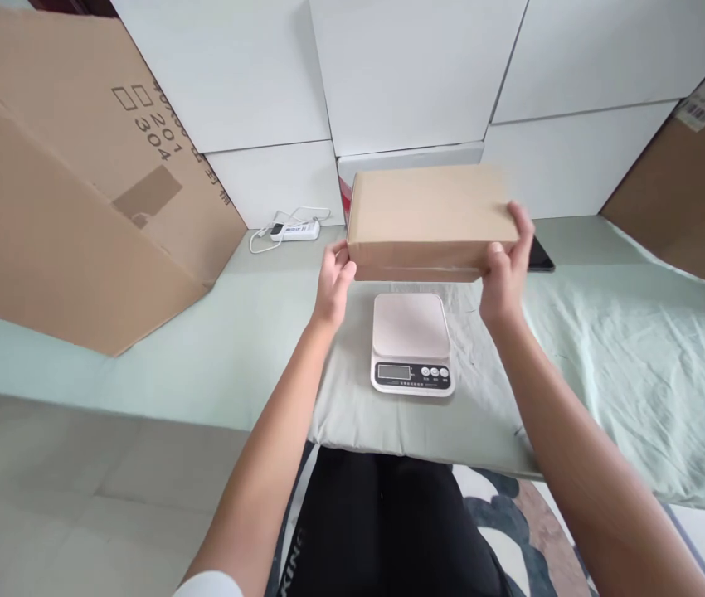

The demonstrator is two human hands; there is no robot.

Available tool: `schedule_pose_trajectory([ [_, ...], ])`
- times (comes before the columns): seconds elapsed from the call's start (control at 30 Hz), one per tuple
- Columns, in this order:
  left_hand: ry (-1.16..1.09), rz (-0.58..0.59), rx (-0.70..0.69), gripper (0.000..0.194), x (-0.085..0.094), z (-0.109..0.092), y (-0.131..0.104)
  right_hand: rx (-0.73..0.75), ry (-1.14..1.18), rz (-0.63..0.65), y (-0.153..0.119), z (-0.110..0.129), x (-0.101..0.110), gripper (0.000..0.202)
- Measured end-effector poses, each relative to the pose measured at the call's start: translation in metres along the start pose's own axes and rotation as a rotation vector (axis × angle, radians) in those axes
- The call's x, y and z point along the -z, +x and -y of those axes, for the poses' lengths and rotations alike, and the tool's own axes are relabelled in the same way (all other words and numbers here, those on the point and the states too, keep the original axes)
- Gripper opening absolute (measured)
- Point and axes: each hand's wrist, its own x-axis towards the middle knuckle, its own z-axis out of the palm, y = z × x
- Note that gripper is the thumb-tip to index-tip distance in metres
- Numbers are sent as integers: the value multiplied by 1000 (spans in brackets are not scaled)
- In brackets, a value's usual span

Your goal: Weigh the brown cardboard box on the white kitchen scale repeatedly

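Between my two hands a closed brown cardboard box (430,207) is held up in the air. My left hand (333,282) grips its lower left corner, fingers partly hidden behind it. At the right end my right hand (507,269) is closed around the box, thumb on the front side and a finger over the top edge. Below and nearer to me, a white kitchen scale (411,327) lies on the pale green cloth, apart from the box. Its plate is bare, and its grey display shows no readable digits.
Large cardboard sheets stand at the left (72,191) and right (694,182). White boxes (402,75) form a wall behind. A white device with a cable (295,230) lies back left. A dark flat object (540,255) pokes out behind my right hand. The cloth-covered surface (253,332) ends before my legs.
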Motion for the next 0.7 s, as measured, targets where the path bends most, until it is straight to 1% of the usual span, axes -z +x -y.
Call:
schedule_pose_trajectory([
  [0.07, 10, -50, 72, 80, 1, 24, 9, -13, -3, -18, 2, -26, -16, 90],
  [0.13, 18, -92, 136, 83, 4, 47, 9, -52, -5, 4, -4, -48, -28, 95],
  [0.23, 8, -123, 173, 83, 8, 69, 5, -88, -6, 35, -13, -69, -36, 99],
  [0.33, -4, -145, 205, 83, 10, 77, 7, -106, -14, 58, -14, -77, -35, 97],
  [0.47, -2, -159, 227, 84, 10, 81, 9, -120, -24, 77, -11, -80, -33, 95],
  [0.6, 20, -153, 231, 83, 13, 84, 8, -134, -23, 85, -11, -81, -31, 100],
  [0.7, 37, -223, 229, 83, 21, 85, 11, -125, -43, 102, -13, -86, -23, 98],
])
